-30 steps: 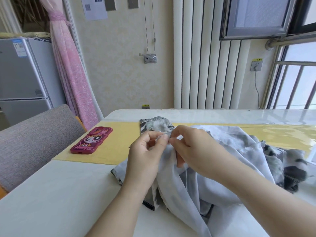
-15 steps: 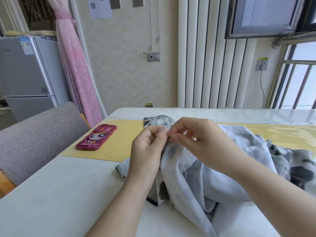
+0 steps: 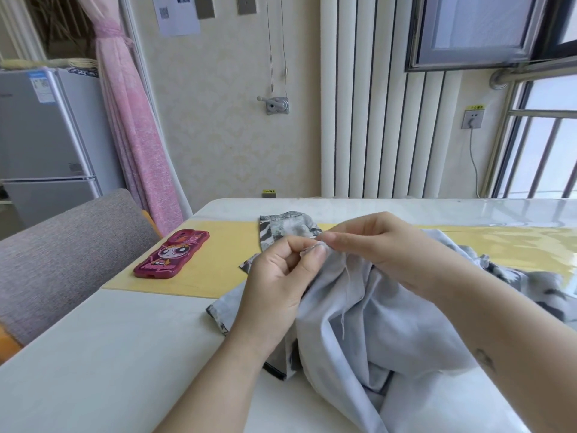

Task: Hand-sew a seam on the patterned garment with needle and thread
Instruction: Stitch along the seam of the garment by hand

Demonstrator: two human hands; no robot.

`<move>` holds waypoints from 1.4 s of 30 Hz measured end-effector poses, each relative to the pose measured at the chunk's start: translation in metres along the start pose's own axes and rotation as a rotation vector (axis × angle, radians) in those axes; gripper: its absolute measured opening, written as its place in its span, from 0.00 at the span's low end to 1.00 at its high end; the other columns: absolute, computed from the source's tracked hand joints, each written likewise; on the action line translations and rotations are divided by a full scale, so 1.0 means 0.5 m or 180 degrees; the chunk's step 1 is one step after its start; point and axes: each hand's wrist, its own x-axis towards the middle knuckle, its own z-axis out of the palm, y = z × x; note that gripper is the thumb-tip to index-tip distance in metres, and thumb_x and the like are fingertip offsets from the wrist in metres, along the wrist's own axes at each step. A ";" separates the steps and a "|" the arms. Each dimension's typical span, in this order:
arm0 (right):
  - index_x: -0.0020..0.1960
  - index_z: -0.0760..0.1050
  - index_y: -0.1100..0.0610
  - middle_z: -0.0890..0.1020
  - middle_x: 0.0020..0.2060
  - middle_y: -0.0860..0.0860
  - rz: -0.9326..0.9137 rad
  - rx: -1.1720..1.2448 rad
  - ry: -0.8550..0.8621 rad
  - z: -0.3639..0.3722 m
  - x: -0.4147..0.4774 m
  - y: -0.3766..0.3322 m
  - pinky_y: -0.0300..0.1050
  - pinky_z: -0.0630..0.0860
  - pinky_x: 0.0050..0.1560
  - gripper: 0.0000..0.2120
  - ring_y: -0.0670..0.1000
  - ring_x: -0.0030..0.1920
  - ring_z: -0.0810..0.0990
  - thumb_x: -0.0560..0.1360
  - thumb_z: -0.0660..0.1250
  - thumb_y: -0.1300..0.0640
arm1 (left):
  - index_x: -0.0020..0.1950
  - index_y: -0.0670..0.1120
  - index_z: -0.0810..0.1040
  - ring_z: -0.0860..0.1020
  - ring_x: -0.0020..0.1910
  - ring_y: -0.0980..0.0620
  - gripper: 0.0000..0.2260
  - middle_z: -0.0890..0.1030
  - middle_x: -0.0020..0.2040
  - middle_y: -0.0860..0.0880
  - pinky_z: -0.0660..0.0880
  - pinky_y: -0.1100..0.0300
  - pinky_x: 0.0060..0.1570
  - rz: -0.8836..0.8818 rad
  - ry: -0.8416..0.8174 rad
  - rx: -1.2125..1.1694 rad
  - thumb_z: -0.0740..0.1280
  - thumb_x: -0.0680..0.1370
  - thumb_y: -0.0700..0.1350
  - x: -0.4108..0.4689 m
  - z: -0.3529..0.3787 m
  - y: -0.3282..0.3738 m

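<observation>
The grey patterned garment (image 3: 368, 317) lies bunched on the white table (image 3: 103, 354), its pale inner side up. My left hand (image 3: 281, 282) pinches a raised fold of the fabric between thumb and forefinger. My right hand (image 3: 384, 248) meets it from the right, fingertips pinched at the same fold; the needle is too small to make out. A thin pale thread (image 3: 345, 295) hangs down from that spot over the cloth.
A red phone (image 3: 173, 254) in a cartoon case lies on the yellow mat (image 3: 218, 270) to the left. A grey chair back (image 3: 62, 254) stands at the table's left edge. A fridge, pink curtain and radiator line the far wall.
Both hands have stayed together at the fold, rising slightly, with the right fingers shifting at the pinch. The view has tilted up a little.
</observation>
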 end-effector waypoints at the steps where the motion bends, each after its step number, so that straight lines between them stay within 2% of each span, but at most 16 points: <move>1: 0.45 0.83 0.61 0.85 0.42 0.60 0.0010 0.0352 -0.0093 -0.001 -0.001 -0.005 0.47 0.79 0.47 0.10 0.56 0.44 0.84 0.71 0.70 0.54 | 0.42 0.53 0.82 0.78 0.41 0.53 0.03 0.82 0.39 0.50 0.74 0.57 0.46 -0.0020 -0.0010 -0.0007 0.68 0.73 0.47 0.000 0.000 0.001; 5: 0.39 0.80 0.60 0.83 0.36 0.55 -0.0072 0.0797 0.0077 0.003 -0.002 -0.006 0.37 0.76 0.39 0.08 0.50 0.37 0.81 0.64 0.72 0.55 | 0.42 0.52 0.81 0.77 0.41 0.51 0.03 0.81 0.38 0.49 0.74 0.55 0.46 -0.0070 0.0002 -0.0035 0.68 0.73 0.47 -0.001 0.000 -0.002; 9: 0.44 0.73 0.60 0.82 0.33 0.52 0.0075 0.2093 0.0852 -0.007 0.012 -0.013 0.34 0.72 0.29 0.03 0.46 0.27 0.75 0.77 0.63 0.63 | 0.36 0.53 0.80 0.73 0.33 0.56 0.05 0.76 0.32 0.52 0.72 0.65 0.35 -0.0245 0.0157 -0.0337 0.68 0.71 0.46 0.003 0.000 0.001; 11: 0.46 0.70 0.60 0.83 0.32 0.53 0.0148 0.2911 0.1152 -0.021 0.014 -0.015 0.37 0.76 0.28 0.04 0.49 0.29 0.82 0.80 0.58 0.64 | 0.34 0.52 0.80 0.73 0.35 0.53 0.04 0.76 0.34 0.48 0.72 0.63 0.36 -0.0349 0.0229 -0.0512 0.69 0.69 0.47 0.006 -0.001 0.001; 13: 0.46 0.69 0.61 0.83 0.32 0.54 0.0058 0.3165 0.1352 -0.030 0.018 -0.010 0.44 0.82 0.34 0.06 0.55 0.38 0.85 0.81 0.57 0.64 | 0.34 0.52 0.80 0.74 0.38 0.50 0.04 0.76 0.37 0.45 0.73 0.60 0.39 -0.0435 0.0291 -0.0663 0.69 0.69 0.46 0.008 -0.003 -0.002; 16: 0.47 0.69 0.58 0.82 0.31 0.51 -0.0082 0.2519 0.1698 -0.035 0.022 0.001 0.54 0.80 0.51 0.06 0.55 0.48 0.83 0.82 0.57 0.61 | 0.33 0.51 0.80 0.75 0.37 0.51 0.06 0.77 0.36 0.45 0.75 0.61 0.38 -0.0512 0.0299 -0.0866 0.67 0.70 0.44 0.010 -0.003 -0.003; 19: 0.46 0.69 0.54 0.83 0.30 0.45 -0.0182 0.1659 0.1962 -0.036 0.027 0.015 0.52 0.74 0.59 0.06 0.49 0.54 0.80 0.82 0.57 0.58 | 0.32 0.51 0.79 0.75 0.36 0.51 0.06 0.77 0.34 0.46 0.75 0.63 0.37 -0.0528 0.0293 -0.0934 0.67 0.69 0.44 0.011 -0.005 0.001; 21: 0.45 0.68 0.52 0.84 0.33 0.44 -0.0325 0.0938 0.2105 -0.035 0.029 0.025 0.48 0.72 0.56 0.06 0.46 0.53 0.79 0.81 0.58 0.56 | 0.32 0.51 0.79 0.75 0.37 0.51 0.06 0.77 0.34 0.46 0.74 0.62 0.38 -0.0529 0.0297 -0.0906 0.67 0.69 0.44 0.011 -0.007 0.000; 23: 0.44 0.68 0.50 0.84 0.35 0.43 -0.0469 0.0372 0.2163 -0.034 0.028 0.032 0.39 0.72 0.49 0.07 0.41 0.44 0.79 0.81 0.59 0.55 | 0.32 0.51 0.79 0.75 0.37 0.51 0.06 0.77 0.34 0.46 0.74 0.61 0.38 -0.0518 0.0290 -0.0873 0.67 0.69 0.44 0.011 -0.007 0.002; 25: 0.44 0.69 0.52 0.83 0.34 0.42 -0.0571 0.0107 0.2225 -0.035 0.027 0.034 0.28 0.69 0.38 0.07 0.39 0.34 0.74 0.81 0.59 0.56 | 0.32 0.51 0.80 0.76 0.36 0.52 0.06 0.78 0.34 0.48 0.74 0.63 0.37 -0.0521 0.0275 -0.0873 0.67 0.69 0.44 0.011 -0.007 0.001; 27: 0.44 0.70 0.53 0.83 0.33 0.41 -0.0637 -0.0003 0.2238 -0.037 0.028 0.033 0.24 0.67 0.34 0.06 0.41 0.34 0.73 0.81 0.59 0.56 | 0.32 0.51 0.80 0.76 0.36 0.52 0.06 0.78 0.34 0.48 0.74 0.63 0.37 -0.0518 0.0270 -0.0852 0.66 0.69 0.44 0.011 -0.007 0.001; 32: 0.43 0.70 0.53 0.84 0.33 0.43 -0.0770 -0.0023 0.2112 -0.033 0.025 0.026 0.25 0.67 0.34 0.07 0.35 0.32 0.75 0.80 0.60 0.56 | 0.32 0.51 0.80 0.75 0.37 0.51 0.06 0.77 0.34 0.47 0.73 0.61 0.38 -0.0522 0.0293 -0.0820 0.67 0.69 0.45 0.012 -0.011 -0.001; 35: 0.44 0.71 0.58 0.85 0.35 0.46 -0.0921 0.0011 0.1698 -0.011 0.017 0.010 0.33 0.71 0.42 0.07 0.48 0.42 0.81 0.80 0.60 0.57 | 0.32 0.52 0.80 0.76 0.36 0.52 0.06 0.79 0.34 0.48 0.74 0.61 0.39 -0.0489 0.0268 -0.0766 0.67 0.69 0.45 0.012 -0.010 0.001; 37: 0.44 0.71 0.59 0.85 0.37 0.45 -0.1061 -0.0240 0.1392 0.013 0.009 0.002 0.41 0.73 0.46 0.09 0.52 0.43 0.80 0.80 0.59 0.56 | 0.32 0.52 0.80 0.77 0.36 0.52 0.07 0.80 0.35 0.47 0.75 0.61 0.38 -0.0469 0.0241 -0.0759 0.67 0.70 0.45 0.011 -0.008 0.001; 40: 0.43 0.72 0.59 0.81 0.33 0.45 -0.1302 -0.0819 0.1241 0.037 -0.001 0.004 0.37 0.70 0.39 0.11 0.44 0.36 0.76 0.80 0.58 0.56 | 0.33 0.52 0.80 0.77 0.36 0.52 0.06 0.80 0.35 0.47 0.76 0.61 0.38 -0.0434 0.0206 -0.0728 0.67 0.70 0.45 0.008 -0.006 0.002; 42: 0.43 0.71 0.60 0.75 0.28 0.46 -0.1371 -0.1129 0.1292 0.038 -0.003 0.010 0.36 0.67 0.34 0.10 0.46 0.33 0.73 0.80 0.58 0.56 | 0.33 0.51 0.80 0.77 0.36 0.51 0.05 0.79 0.34 0.47 0.75 0.61 0.38 -0.0430 0.0158 -0.0675 0.69 0.69 0.46 0.008 -0.006 0.001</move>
